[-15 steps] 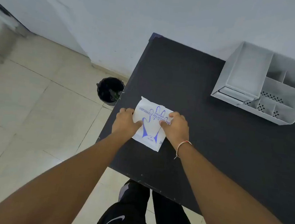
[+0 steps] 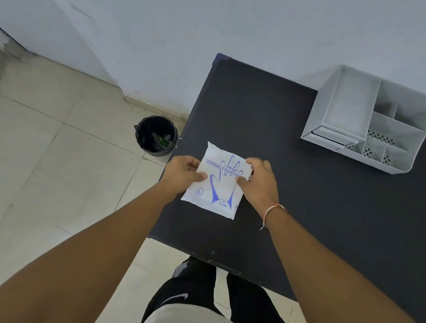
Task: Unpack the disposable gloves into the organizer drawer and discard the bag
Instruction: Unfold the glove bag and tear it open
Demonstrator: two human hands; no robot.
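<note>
A white bag of disposable gloves, printed with a blue hand outline, lies near the left edge of the black table. My left hand grips the bag's left side, thumb on top. My right hand grips its upper right corner, thumb pressed on the print. The bag is sealed. A white plastic organizer with a drawer at its front left stands at the table's far right, against the wall.
A black-lined bin stands on the tiled floor just left of the table. A pale wall runs behind the table. My legs show below the table's near edge.
Both hands have shifted up the bag and taken hold of its sides; more of the bag's lower part now shows. The bag stays in place on the table.
</note>
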